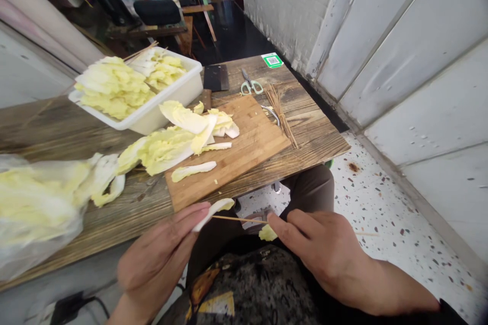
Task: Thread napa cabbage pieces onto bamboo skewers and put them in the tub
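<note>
My left hand [160, 254] pinches a pale strip of napa cabbage [213, 210] just below the table's front edge. My right hand [324, 249] grips a thin bamboo skewer [238, 219] whose tip points left into that strip. A small yellow cabbage piece [267, 233] sits on the skewer by my right fingers. Both hands hover over my lap. Above them a wooden cutting board [247, 147] carries several cut cabbage leaves [171, 147].
A white tub [183, 96] of cabbage pieces stands at the back left. A plastic bag of cabbage [38, 203] lies at the left edge. A bundle of skewers [280, 111], scissors [249, 84] and a cleaver [215, 78] lie beyond the board. A white wall runs along the right.
</note>
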Demonstrator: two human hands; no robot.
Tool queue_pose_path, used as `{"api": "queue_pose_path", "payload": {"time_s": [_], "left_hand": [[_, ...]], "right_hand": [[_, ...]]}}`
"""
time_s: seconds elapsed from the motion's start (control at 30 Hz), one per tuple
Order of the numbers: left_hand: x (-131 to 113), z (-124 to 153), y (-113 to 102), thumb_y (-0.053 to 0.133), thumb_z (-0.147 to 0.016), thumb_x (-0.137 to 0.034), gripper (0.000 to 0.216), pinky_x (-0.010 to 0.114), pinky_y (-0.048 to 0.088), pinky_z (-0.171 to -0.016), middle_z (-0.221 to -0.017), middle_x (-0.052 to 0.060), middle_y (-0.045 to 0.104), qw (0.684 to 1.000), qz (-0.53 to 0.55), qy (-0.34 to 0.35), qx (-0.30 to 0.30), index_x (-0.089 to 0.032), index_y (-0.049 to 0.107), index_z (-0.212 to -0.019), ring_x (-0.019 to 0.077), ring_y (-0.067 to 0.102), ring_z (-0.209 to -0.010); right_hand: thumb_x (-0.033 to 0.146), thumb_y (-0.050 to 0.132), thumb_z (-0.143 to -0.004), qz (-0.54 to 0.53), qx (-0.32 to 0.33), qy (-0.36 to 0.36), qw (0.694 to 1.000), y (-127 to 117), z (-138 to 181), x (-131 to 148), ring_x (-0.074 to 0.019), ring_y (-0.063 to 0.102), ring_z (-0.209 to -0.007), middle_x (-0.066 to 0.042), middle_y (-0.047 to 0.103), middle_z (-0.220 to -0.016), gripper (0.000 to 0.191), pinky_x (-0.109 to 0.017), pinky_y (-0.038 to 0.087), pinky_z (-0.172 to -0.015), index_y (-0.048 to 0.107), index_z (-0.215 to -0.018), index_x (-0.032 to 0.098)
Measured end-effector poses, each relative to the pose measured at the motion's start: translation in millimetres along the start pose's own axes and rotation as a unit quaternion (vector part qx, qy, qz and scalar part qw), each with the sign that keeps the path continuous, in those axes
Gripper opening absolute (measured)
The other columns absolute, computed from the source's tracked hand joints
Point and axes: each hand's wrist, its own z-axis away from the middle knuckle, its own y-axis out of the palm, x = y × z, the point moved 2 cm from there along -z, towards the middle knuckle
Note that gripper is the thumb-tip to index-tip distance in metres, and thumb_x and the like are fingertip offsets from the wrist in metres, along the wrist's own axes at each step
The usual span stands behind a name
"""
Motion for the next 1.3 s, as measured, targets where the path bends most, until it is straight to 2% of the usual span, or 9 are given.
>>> {"api": "queue_pose_path", "payload": {"time_s": [0.17, 0.3, 0.43, 0.53, 0.6, 0.83, 1.0, 1.13, 1.3], "left_hand": [[-1, 0, 0, 0.055, -0.095, -0.021, 0.033, 0.017, 0.057, -0.084, -0.106, -0.002, 0.079, 1.000, -0.015, 0.015, 0.000, -0.028, 0.064, -0.127, 0.0125, 0.076, -0.087], [2, 2, 0, 0.059, -0.092, -0.014, 0.049, 0.021, 0.057, -0.086, -0.115, 0.000, 0.077, 0.998, 0.009, 0.055, 0.019, -0.029, 0.055, -0.138, 0.0143, 0.075, -0.095], [-3, -4, -1, 0.061, -0.088, -0.007, 0.041, 0.030, 0.053, -0.089, -0.107, 0.002, 0.078, 0.997, 0.045, 0.060, 0.010, -0.027, 0.063, -0.124, 0.0173, 0.073, -0.098], [-7, -10, -1, 0.062, -0.089, -0.012, 0.027, 0.036, 0.047, -0.080, -0.095, -0.001, 0.080, 0.999, 0.017, 0.047, -0.012, -0.030, 0.068, -0.109, 0.0199, 0.073, -0.091], [-9, -13, -1, 0.061, -0.091, -0.017, 0.021, 0.038, 0.044, -0.076, -0.092, -0.002, 0.080, 0.999, -0.003, 0.040, -0.023, -0.030, 0.068, -0.105, 0.0211, 0.073, -0.088], [-15, -17, -1, 0.060, -0.092, -0.017, 0.016, 0.037, 0.043, -0.069, -0.087, -0.003, 0.080, 0.996, -0.035, 0.082, -0.023, -0.027, 0.067, -0.103, 0.0218, 0.074, -0.085], [-16, -12, 2, 0.059, -0.093, -0.018, 0.018, 0.034, 0.052, -0.075, -0.088, -0.003, 0.080, 0.996, 0.001, 0.085, -0.030, -0.025, 0.067, -0.107, 0.0196, 0.073, -0.088], [-17, -9, 4, 0.059, -0.094, -0.020, 0.019, 0.034, 0.053, -0.075, -0.090, -0.004, 0.080, 0.997, 0.004, 0.074, -0.022, -0.028, 0.067, -0.108, 0.0199, 0.073, -0.089], [-20, -8, 3, 0.060, -0.092, -0.016, 0.023, 0.031, 0.056, -0.077, -0.092, -0.002, 0.080, 0.996, 0.022, 0.087, -0.009, -0.024, 0.067, -0.112, 0.0191, 0.073, -0.092]], "right_hand": [[0.003, 0.038, -0.091, -0.005, 0.008, -0.003, 1.000, -1, 2, -1, -0.0153, 0.045, -0.050, -0.001, 0.059, -0.070, 0.036, -0.031, 0.034, -0.045, 0.059, -0.120, 0.007], [0.004, 0.040, -0.091, 0.009, 0.003, -0.009, 1.000, -2, 2, -1, -0.0146, 0.043, -0.050, 0.000, 0.058, -0.068, 0.033, -0.031, 0.031, -0.045, 0.061, -0.117, 0.007], [0.006, 0.041, -0.092, 0.024, -0.004, -0.013, 1.000, -3, 1, -2, -0.0146, 0.043, -0.050, 0.000, 0.058, -0.066, 0.031, -0.032, 0.030, -0.045, 0.063, -0.114, 0.008], [0.006, 0.045, -0.091, 0.034, 0.007, -0.018, 0.999, -3, 2, -1, -0.0141, 0.044, -0.050, 0.000, 0.059, -0.067, 0.030, -0.031, 0.032, -0.046, 0.063, -0.115, 0.009], [0.006, 0.045, -0.091, 0.042, 0.007, -0.021, 0.999, -3, 1, 0, -0.0139, 0.044, -0.049, 0.000, 0.059, -0.067, 0.030, -0.031, 0.032, -0.045, 0.063, -0.115, 0.008], [0.005, 0.039, -0.093, 0.054, -0.013, -0.020, 0.998, -3, 1, 2, -0.0148, 0.046, -0.047, -0.001, 0.059, -0.066, 0.031, -0.032, 0.033, -0.043, 0.063, -0.112, 0.008], [0.006, 0.044, -0.091, 0.038, 0.008, -0.026, 0.999, -1, 4, 1, -0.0144, 0.044, -0.049, -0.001, 0.059, -0.067, 0.030, -0.032, 0.032, -0.044, 0.064, -0.113, 0.007], [0.007, 0.047, -0.089, 0.027, 0.020, -0.033, 0.999, 0, 4, -1, -0.0144, 0.042, -0.050, -0.001, 0.057, -0.067, 0.031, -0.031, 0.031, -0.045, 0.064, -0.115, 0.006], [0.009, 0.047, -0.091, 0.022, 0.042, -0.037, 0.998, 1, 4, -3, -0.0148, 0.041, -0.051, -0.001, 0.057, -0.068, 0.031, -0.031, 0.031, -0.045, 0.064, -0.116, 0.007]]}}
